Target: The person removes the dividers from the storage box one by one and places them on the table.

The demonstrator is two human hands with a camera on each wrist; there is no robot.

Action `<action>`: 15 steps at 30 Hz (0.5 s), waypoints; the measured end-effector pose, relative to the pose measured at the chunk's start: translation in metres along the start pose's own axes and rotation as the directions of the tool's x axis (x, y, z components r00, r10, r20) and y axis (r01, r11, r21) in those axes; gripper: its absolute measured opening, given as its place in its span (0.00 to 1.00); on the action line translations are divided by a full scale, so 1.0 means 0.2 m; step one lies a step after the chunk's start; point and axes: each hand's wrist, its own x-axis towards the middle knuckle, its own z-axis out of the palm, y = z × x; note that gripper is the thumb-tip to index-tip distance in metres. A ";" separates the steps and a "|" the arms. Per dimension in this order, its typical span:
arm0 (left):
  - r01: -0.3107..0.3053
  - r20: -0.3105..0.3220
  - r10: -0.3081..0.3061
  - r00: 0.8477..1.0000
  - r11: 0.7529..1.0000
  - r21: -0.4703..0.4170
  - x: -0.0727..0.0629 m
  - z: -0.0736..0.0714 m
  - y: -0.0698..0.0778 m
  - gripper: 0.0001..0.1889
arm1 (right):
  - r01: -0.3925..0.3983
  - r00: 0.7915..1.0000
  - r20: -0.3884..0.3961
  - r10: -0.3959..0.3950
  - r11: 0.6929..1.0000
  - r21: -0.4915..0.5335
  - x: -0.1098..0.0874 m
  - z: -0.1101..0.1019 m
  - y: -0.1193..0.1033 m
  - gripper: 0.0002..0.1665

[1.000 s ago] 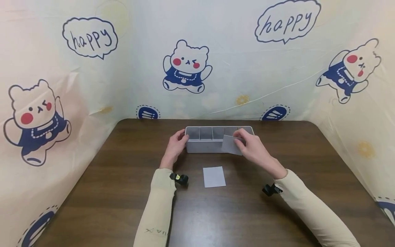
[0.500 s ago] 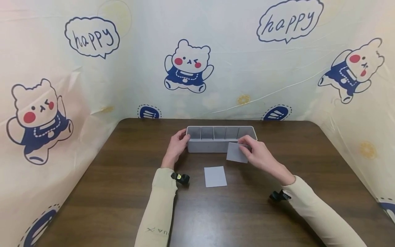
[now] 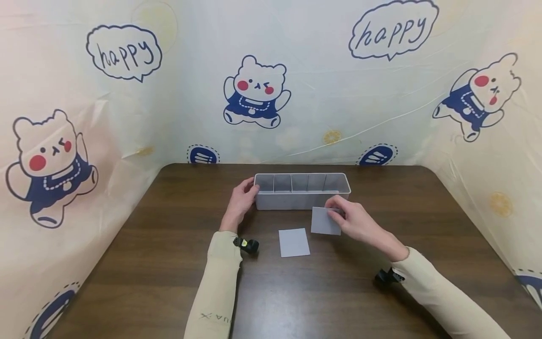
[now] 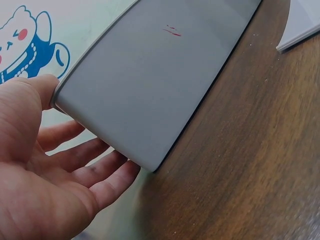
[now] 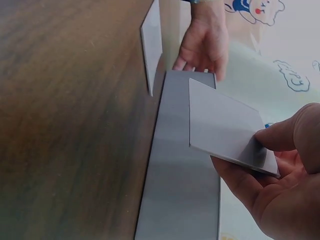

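Note:
A grey box (image 3: 292, 201) with several compartments stands near the far side of the table, its long front wall towards me. My left hand (image 3: 241, 200) holds its left end. In the left wrist view the thumb bends over the rim corner of the box (image 4: 135, 75) and the fingertips rest along the end wall. My right hand (image 3: 355, 219) pinches a thin pale square card (image 3: 325, 221) by its right side, between thumb and fingers. This card (image 5: 225, 122) is in front of the box, tilted. A second pale square card (image 3: 294, 243) lies on the table to its left.
The brown wooden table (image 3: 169, 263) carries all of this. A patterned cloth (image 3: 313, 84) with cartoon bears hangs behind the table and at both sides. A small red mark (image 4: 172, 31) shows on the box's front wall.
My right hand has drawn the card down and towards me, from overlapping the box's rim to below its front wall. The left hand has stayed at the box's end.

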 end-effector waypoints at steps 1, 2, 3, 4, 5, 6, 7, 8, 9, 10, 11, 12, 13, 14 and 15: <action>0.001 -0.001 -0.001 1.000 1.000 0.001 0.00 0.00 0.00 0.28 | -0.003 1.000 0.007 0.003 1.000 0.006 -0.01 0.00 0.00 0.09; 0.001 0.000 -0.001 1.000 1.000 -0.001 0.00 0.00 0.00 0.28 | -0.009 1.000 0.017 0.009 1.000 0.009 -0.01 0.00 0.00 0.09; 0.001 0.000 -0.001 1.000 1.000 0.000 0.00 0.01 0.00 0.28 | -0.014 1.000 0.025 0.013 1.000 0.011 -0.02 0.01 -0.01 0.09; -0.001 0.000 0.001 1.000 1.000 0.000 0.00 0.01 0.00 0.28 | -0.017 0.999 0.033 0.017 1.000 0.010 -0.02 0.01 -0.01 0.09; -0.003 0.001 0.003 1.000 1.000 -0.001 0.00 0.01 0.00 0.28 | -0.018 0.999 0.042 0.018 1.000 0.012 -0.03 0.01 -0.01 0.09; -0.004 0.002 0.004 1.000 1.000 -0.001 0.00 0.01 -0.01 0.27 | -0.020 0.998 0.053 0.019 1.000 0.012 -0.04 0.02 -0.01 0.09; -0.004 0.004 0.004 1.000 1.000 0.000 0.01 0.01 -0.01 0.28 | -0.021 0.998 0.064 0.020 1.000 0.015 -0.04 0.02 -0.01 0.09; -0.005 0.005 0.005 1.000 1.000 0.000 0.01 0.01 -0.01 0.28 | -0.013 0.997 0.073 0.012 1.000 0.013 -0.04 0.02 -0.01 0.09; -0.004 0.006 0.004 1.000 1.000 0.002 0.00 0.01 -0.01 0.28 | -0.005 0.996 0.084 0.003 1.000 0.017 -0.05 0.03 -0.01 0.09; -0.003 0.007 0.003 1.000 1.000 0.002 0.00 0.01 -0.01 0.28 | 0.006 0.996 0.094 -0.008 1.000 0.021 -0.05 0.03 -0.01 0.09; -0.002 0.006 0.002 1.000 1.000 0.000 0.00 0.01 -0.01 0.28 | 0.016 0.995 0.103 -0.019 1.000 0.023 -0.05 0.03 -0.01 0.09; -0.001 0.005 0.001 1.000 1.000 -0.001 0.00 0.01 -0.01 0.28 | 0.025 0.993 0.111 -0.028 0.999 0.024 -0.06 0.03 -0.01 0.09; -0.001 0.005 0.001 1.000 1.000 -0.002 0.00 0.00 0.00 0.28 | 0.035 0.992 0.117 -0.037 0.999 0.026 -0.06 0.04 0.00 0.09; 0.000 0.005 0.000 1.000 1.000 -0.003 0.00 0.00 0.00 0.28 | 0.040 0.992 0.120 -0.043 0.999 0.026 -0.06 0.04 0.00 0.09; 0.000 0.005 0.000 1.000 1.000 -0.005 0.00 0.00 0.00 0.28 | 0.043 0.991 0.126 -0.046 0.999 0.029 -0.07 0.04 0.00 0.08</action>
